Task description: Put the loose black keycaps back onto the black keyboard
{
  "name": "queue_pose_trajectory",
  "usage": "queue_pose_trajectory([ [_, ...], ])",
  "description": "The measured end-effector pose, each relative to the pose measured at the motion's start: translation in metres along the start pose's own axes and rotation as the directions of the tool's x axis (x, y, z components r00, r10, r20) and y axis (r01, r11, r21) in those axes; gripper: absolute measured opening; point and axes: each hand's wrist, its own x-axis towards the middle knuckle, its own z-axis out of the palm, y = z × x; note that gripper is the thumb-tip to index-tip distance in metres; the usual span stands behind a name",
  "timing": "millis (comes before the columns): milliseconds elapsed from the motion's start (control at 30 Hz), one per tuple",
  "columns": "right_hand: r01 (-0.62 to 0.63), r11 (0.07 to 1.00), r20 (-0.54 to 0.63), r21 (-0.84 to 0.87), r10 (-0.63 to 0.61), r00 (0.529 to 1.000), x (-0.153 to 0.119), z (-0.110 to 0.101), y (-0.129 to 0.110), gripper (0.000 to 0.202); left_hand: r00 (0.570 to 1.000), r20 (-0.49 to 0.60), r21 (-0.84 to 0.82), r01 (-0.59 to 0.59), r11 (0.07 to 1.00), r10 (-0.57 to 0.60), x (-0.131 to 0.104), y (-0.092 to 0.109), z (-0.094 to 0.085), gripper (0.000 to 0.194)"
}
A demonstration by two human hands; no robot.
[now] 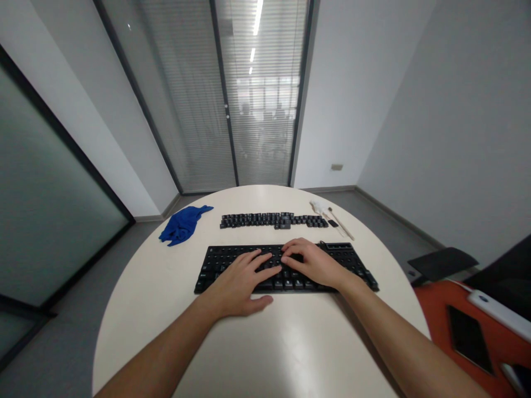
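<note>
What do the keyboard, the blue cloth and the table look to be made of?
Keyboard: probably hard plastic, dark with a low sheen, judging by its crisp, moulded-looking edges.
Blue cloth: soft, matte fabric, shown by its bunched folds; fibre unclear.
Table: perhaps laminate, smooth and semi-gloss, given the blurred light reflection.

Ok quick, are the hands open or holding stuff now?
Left hand: open, spread on the keyboard.
Right hand: curled over the keyboard too; can't tell if it's holding anything.

An office, shown by the glass partition (182,99) with blinds (263,138), round table (145,293) and keyboard (286,283).
</note>
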Motion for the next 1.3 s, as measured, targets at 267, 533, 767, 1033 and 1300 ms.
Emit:
queue_pose_trajectory([
  [267, -0.038, 0.997, -0.035, -0.066, 0.035, 0.999, 0.0, 0.0064, 0.0015, 0.019, 1.0, 0.009, -0.007, 0.01, 1.0, -0.01, 0.0001, 0.0007, -0.0015, 0.072],
  [533, -0.054, 0.996, -0.019, -0.072, 0.053, 0.998, 0.0017, 0.0069, 0.0004, 0.022, 1.0, 0.017, -0.01, 0.02, 1.0, -0.02, 0.0001, -0.0012, 0.0015, 0.068],
  [767, -0.065, 0.998, -0.002, -0.021, 0.065, 0.998, 0.002, 0.0066, 0.0024, 0.022, 0.999, 0.03, -0.01, 0.025, 1.0, -0.024, 0.001, -0.0005, -0.0007, 0.059],
  [1033, -0.088, 0.996, 0.022, 0.001, 0.088, 0.996, 0.0049, 0.0082, 0.0061, 0.021, 0.999, 0.012, -0.03, 0.038, 0.999, -0.038, 0.0009, 0.0003, 0.0008, 0.055],
  [1300, -0.122, 0.993, 0.045, 0.0, 0.122, 0.992, 0.0078, 0.0077, 0.0038, 0.02, 0.998, 0.025, -0.019, 0.061, 0.998, -0.061, 0.0011, 0.0033, -0.0009, 0.054],
])
